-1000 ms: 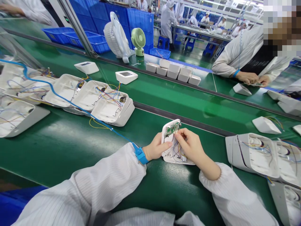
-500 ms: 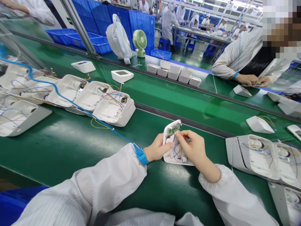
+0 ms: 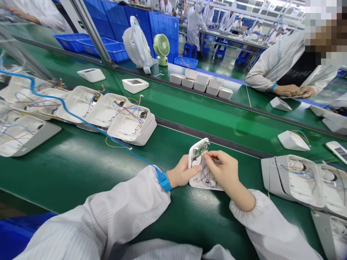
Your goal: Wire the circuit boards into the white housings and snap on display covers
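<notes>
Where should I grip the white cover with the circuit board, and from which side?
I'd grip the white cover by its plain left rim, coming from the left, where the left hand holds it. It stands tilted up, probably leaving that rim easy to pinch; the green circuit board sits on its upper inner face, with the right hand there, and loose wires lie below.
</notes>
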`<state>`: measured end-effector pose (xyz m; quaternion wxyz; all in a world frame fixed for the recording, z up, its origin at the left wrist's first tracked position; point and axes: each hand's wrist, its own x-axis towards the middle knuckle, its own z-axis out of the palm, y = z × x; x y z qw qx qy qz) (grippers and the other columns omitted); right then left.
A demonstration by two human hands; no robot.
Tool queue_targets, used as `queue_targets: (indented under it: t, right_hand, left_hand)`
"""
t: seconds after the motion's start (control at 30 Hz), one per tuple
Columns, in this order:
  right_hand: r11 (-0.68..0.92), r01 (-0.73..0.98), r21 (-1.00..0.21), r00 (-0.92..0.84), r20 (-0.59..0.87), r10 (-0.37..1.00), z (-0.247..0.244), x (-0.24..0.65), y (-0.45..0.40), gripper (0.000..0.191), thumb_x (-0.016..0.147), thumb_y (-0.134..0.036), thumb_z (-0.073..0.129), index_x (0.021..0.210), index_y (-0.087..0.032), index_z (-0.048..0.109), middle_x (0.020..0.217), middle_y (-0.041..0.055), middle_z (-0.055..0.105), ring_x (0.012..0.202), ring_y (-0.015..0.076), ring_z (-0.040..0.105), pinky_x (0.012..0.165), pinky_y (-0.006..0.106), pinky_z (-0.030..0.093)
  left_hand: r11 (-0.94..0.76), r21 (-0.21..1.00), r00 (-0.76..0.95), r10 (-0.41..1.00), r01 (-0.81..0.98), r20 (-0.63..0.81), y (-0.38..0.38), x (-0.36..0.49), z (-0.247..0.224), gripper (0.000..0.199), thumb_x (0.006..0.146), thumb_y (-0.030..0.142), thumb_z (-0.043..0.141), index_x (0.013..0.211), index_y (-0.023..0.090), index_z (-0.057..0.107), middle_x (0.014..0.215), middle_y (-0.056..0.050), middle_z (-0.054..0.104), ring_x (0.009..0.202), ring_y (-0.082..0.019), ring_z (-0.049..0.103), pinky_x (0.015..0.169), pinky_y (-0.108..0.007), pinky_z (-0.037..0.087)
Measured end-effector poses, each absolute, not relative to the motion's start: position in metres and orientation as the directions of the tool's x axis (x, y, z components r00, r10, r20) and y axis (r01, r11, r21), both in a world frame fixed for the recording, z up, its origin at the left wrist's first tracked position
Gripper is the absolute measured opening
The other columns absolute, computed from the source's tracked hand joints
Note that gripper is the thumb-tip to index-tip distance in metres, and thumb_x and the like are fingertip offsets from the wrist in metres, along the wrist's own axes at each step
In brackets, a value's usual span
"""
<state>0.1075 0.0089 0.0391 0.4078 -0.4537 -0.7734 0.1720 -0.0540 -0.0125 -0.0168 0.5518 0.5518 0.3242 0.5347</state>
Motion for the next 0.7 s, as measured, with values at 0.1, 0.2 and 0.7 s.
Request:
queue_targets:
  t: [0.1, 0.2, 0.7]
  right_hand:
    - [0.55, 0.547, -0.631, -0.265, 0.492, 0.829, 0.039, 0.108, 0.008, 0.012, 0.088, -0.027, 0.062, 0.078, -0.023, 0.069, 0.076, 0.0003, 0.073, 0.068, 0.0168, 0.067, 0.065, 0.03, 0.051]
    - [0.552, 0.557, -0.62, -0.269, 0.495, 0.826, 0.038, 0.109, 0.008, 0.014, 0.09, -0.028, 0.06, 0.079, -0.023, 0.068, 0.077, 0.0006, 0.073, 0.068, 0.0169, 0.067, 0.065, 0.03, 0.051]
    - [0.608, 0.607, -0.512, -0.291, 0.569, 0.77, 0.036, 0.109, 0.006, 0.019, 0.094, -0.029, 0.055, 0.079, -0.022, 0.065, 0.073, 0.0018, 0.07, 0.064, 0.0165, 0.063, 0.064, 0.03, 0.046]
  left_hand:
    - [-0.165, 0.954, 0.207, 0.954, -0.249, 0.219, -0.015, -0.052, -0.015, 0.05, 0.08, 0.054, 0.064, 0.109, 0.014, 0.067, 0.087, -0.006, 0.065, 0.085, -0.022, 0.058, 0.083, -0.036, 0.05]
    - [-0.146, 0.958, 0.2, 0.96, -0.247, 0.197, -0.017, -0.05, -0.013, 0.044, 0.081, 0.054, 0.062, 0.098, 0.013, 0.068, 0.084, -0.006, 0.064, 0.083, -0.021, 0.058, 0.082, -0.036, 0.05]
    - [-0.105, 0.956, 0.213, 0.963, -0.274, 0.167, -0.02, -0.044, -0.005, 0.044, 0.082, 0.053, 0.059, 0.098, 0.013, 0.067, 0.087, -0.006, 0.065, 0.081, -0.021, 0.058, 0.082, -0.037, 0.05]
